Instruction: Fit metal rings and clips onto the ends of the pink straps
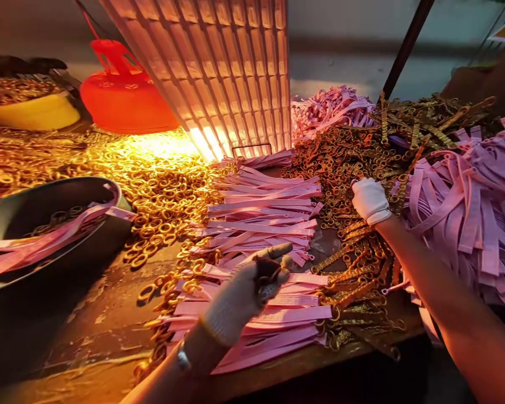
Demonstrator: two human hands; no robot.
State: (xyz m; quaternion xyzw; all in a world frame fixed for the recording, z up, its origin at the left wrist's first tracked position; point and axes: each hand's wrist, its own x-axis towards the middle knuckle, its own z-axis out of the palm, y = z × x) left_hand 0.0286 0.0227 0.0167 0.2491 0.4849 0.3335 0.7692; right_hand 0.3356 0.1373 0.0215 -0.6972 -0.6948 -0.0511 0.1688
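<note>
My left hand [246, 292], in a pale glove with a dark patch at the palm, hovers over a stack of pink fabric straps [278, 322]. Its index finger is stretched out and the others are loosely curled, apart from one another. I cannot make out anything held there. My right hand [369, 201], in a white glove, is closed at the pile of dark gold chain-like metal pieces [345, 163]; whatever it grips is hidden. Gold rings [151, 241] lie at the left ends of the straps, and gold metal strips [357, 278] at the right ends.
A dark tub [67, 247] holding pink straps stands at left. A red lamp [126, 101] glows over the rings beside an upright ribbed plastic panel [235, 73]. A yellow container [33, 112] sits behind. More pink straps [467, 207] are heaped at right.
</note>
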